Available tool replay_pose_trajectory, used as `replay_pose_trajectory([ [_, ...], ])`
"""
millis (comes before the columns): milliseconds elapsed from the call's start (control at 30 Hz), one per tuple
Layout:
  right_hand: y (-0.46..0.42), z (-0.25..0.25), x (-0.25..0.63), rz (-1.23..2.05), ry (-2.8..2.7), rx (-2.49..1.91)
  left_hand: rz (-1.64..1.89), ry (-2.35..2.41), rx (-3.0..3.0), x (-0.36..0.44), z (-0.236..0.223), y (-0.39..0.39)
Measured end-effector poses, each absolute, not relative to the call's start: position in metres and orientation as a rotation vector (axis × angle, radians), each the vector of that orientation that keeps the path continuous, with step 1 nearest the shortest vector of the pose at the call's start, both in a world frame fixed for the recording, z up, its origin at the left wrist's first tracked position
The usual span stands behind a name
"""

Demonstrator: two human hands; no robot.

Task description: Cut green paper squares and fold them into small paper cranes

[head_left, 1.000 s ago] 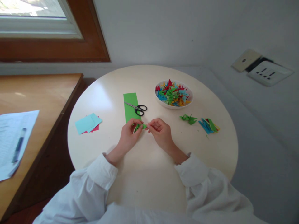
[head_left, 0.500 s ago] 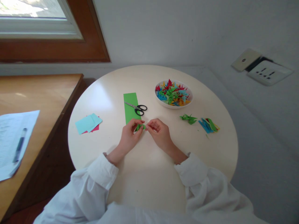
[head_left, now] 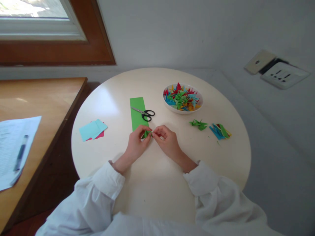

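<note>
Between my hands is a small folded green paper (head_left: 146, 134), partly hidden by the fingers. My left hand (head_left: 137, 140) pinches it between thumb and fingers. From the other side my right hand (head_left: 168, 140) closes its thumb and forefinger on the paper's right end. Just beyond them lies a flat green paper strip (head_left: 137, 122), with black-handled scissors (head_left: 147, 114) resting across it, blades toward the left. To the right of my right hand sit folded green paper cranes (head_left: 199, 124).
A white oval bowl (head_left: 183, 112) full of colourful paper cranes stands at the back right. Coloured paper pieces (head_left: 220, 131) lie at the right. Light-blue and red paper squares (head_left: 93, 130) lie at the left. A wooden desk (head_left: 49, 98) bears printed sheets and a pen (head_left: 21, 153).
My right hand has shifted slightly left, its fingertips now close against those of the left hand at the green paper. My left hand stays in place.
</note>
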State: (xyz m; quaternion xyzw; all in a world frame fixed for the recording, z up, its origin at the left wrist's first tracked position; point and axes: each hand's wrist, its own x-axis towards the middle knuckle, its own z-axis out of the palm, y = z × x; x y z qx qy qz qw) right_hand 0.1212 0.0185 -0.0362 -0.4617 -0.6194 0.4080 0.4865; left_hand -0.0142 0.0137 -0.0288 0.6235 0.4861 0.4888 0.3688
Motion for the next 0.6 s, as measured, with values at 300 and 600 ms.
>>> replay_pose_trajectory([
  [300, 0.020, -0.032, 0.122, 0.909, -1.559, -1.170, 1.280, 1.363, 1.767, -0.015, -0.025, 0.012],
  [600, 0.020, -0.028, 0.123, 0.825, -1.629, -1.218, 1.098, 1.536, 1.870, -0.015, -0.020, 0.010],
])
